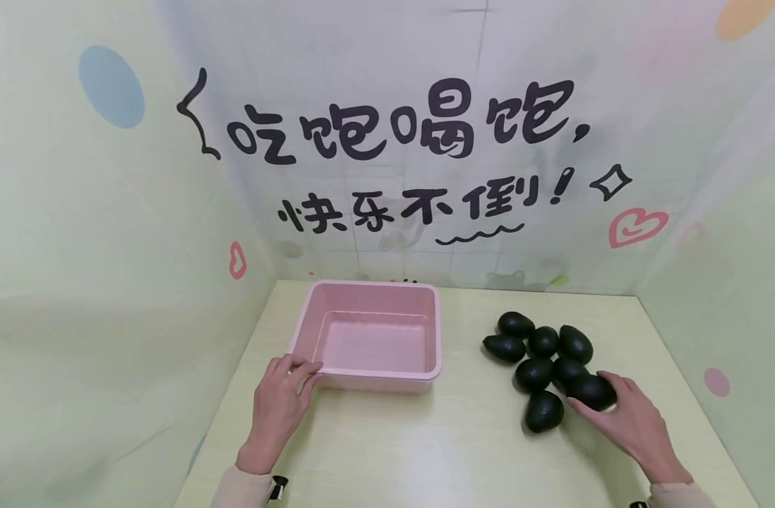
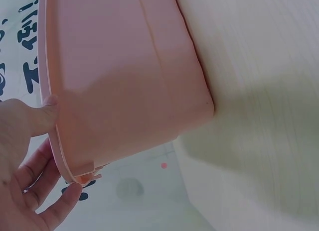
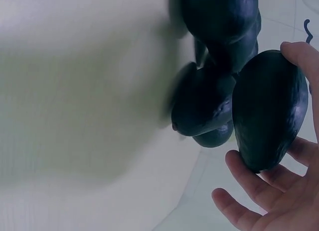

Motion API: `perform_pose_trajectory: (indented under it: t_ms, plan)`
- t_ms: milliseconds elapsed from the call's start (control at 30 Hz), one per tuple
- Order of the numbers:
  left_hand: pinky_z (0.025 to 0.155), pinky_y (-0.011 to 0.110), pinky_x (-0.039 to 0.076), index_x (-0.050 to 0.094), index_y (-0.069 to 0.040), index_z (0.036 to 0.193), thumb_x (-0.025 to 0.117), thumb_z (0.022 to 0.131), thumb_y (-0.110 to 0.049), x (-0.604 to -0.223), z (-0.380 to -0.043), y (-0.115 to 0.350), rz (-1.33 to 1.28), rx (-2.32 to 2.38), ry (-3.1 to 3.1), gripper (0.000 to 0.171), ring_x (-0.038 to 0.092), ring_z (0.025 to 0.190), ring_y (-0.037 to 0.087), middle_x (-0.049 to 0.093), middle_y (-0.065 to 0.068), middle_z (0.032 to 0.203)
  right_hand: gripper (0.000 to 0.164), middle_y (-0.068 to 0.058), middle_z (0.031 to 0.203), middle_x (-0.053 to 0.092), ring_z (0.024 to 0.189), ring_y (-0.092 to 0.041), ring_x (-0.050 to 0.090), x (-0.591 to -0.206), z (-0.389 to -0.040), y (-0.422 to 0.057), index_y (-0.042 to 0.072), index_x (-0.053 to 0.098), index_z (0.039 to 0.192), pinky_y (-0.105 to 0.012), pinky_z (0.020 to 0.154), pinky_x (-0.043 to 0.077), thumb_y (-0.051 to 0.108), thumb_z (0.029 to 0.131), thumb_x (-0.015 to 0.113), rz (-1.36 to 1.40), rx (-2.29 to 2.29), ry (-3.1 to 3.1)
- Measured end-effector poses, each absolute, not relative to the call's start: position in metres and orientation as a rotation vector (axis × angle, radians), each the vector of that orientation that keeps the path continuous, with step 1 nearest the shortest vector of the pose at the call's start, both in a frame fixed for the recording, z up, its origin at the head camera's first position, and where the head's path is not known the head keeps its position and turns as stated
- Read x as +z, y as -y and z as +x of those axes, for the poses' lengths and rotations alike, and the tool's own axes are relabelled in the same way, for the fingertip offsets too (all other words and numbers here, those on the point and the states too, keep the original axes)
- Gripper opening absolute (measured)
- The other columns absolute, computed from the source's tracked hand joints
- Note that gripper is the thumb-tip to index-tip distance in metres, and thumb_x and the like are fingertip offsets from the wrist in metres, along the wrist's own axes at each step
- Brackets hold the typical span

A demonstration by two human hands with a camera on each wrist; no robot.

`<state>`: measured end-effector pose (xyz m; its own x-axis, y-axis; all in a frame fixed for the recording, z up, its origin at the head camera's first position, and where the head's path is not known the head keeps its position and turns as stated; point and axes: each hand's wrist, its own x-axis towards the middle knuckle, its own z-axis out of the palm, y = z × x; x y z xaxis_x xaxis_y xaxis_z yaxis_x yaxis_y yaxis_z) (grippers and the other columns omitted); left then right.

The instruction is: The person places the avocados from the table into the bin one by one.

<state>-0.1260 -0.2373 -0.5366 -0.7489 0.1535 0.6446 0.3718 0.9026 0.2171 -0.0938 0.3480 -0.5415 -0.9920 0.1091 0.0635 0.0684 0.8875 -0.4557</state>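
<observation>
A pink plastic bin (image 1: 377,373) stands on the table at left of centre. My left hand (image 1: 279,402) pinches its near left corner; in the left wrist view, the thumb (image 2: 45,116) lies on the near side of the rim with fingers behind it. On the right, my right hand (image 1: 638,423) grips a dark green avocado (image 1: 592,392) between thumb and fingers. The right wrist view shows that avocado (image 3: 269,109) raised beside the others. Several more avocados (image 1: 533,375) lie clustered just left of and behind the right hand, one (image 1: 544,411) nearest the front.
The pale wooden table (image 1: 387,451) ends at a printed cloth backdrop (image 1: 387,162) with black lettering. Cloth side walls (image 1: 127,282) rise at left and right. A stretch of tabletop separates the bin from the avocados.
</observation>
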Motion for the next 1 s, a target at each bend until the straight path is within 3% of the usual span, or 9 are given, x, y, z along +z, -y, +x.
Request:
perform_pose_trajectory:
  t_ms: [1000]
  plan:
    - [0.062, 0.041, 0.055, 0.086, -0.014, 0.098, 0.096, 0.076, -0.01, -0.53, -0.126, 0.235, -0.33, -0.476, 2.478, 0.024, 0.063, 0.09, 0.03, 0.069, 0.005, 0.094, 0.082, -0.033, 0.139, 0.059, 0.121, -0.055, 0.06, -0.515, -0.111, -0.33, 0.002, 0.059, 0.142, -0.068, 0.088, 0.05, 0.059, 0.088, 0.082, -0.021, 0.748, 2.913]
